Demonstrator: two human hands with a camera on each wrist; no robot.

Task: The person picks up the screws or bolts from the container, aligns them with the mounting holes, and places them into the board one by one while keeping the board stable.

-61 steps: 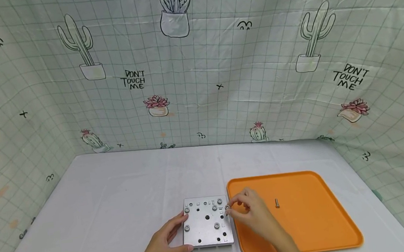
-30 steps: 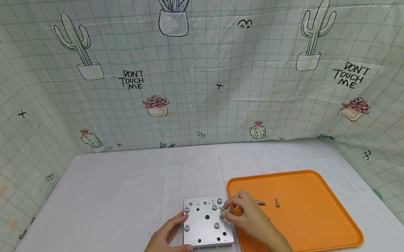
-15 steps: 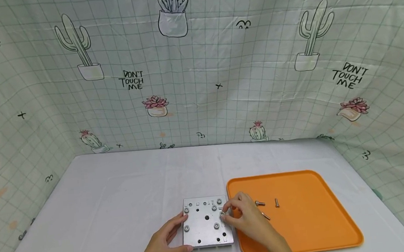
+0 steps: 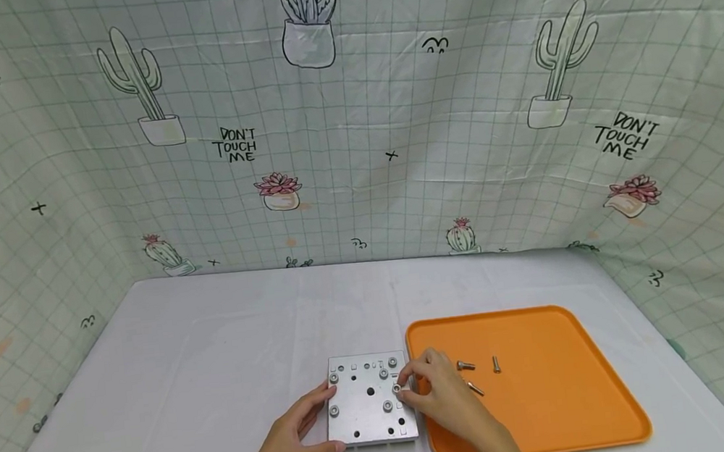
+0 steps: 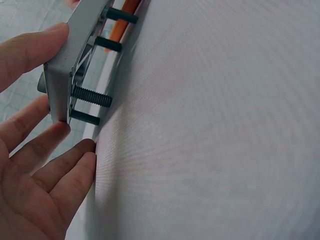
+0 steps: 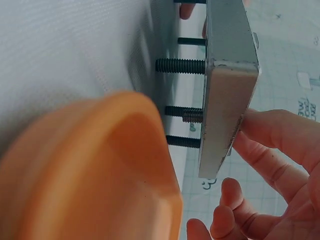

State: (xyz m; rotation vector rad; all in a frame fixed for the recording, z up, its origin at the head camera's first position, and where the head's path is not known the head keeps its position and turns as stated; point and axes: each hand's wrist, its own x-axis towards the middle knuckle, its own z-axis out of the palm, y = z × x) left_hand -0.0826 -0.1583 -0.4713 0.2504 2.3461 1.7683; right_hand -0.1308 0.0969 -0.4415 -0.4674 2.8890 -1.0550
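In the head view, the metal plate (image 4: 361,417) lies on the white table (image 4: 217,356), just left of the orange tray (image 4: 548,390). The left hand (image 4: 290,429) grips the plate's left side, thumb at the near corner and fingers along the edge. The right hand (image 4: 449,396) pinches a screw (image 4: 397,389) by its head between thumb and forefinger over the plate's right side. Five other screw heads (image 4: 388,406) sit on the plate among dark holes, and three loose screws (image 4: 466,366) lie in the tray. A grid-patterned cloth (image 4: 388,92) with drawn cacti hangs behind. In the left wrist view, the left thumb presses one side of the plate while fingertips touch its corner; four threaded shanks (image 5: 92,96) jut from the underside. In the right wrist view, the tray's rounded rim fills the foreground, more shanks show beneath the plate, and the right thumb and forefinger meet at its upper face, the pinched head hidden.
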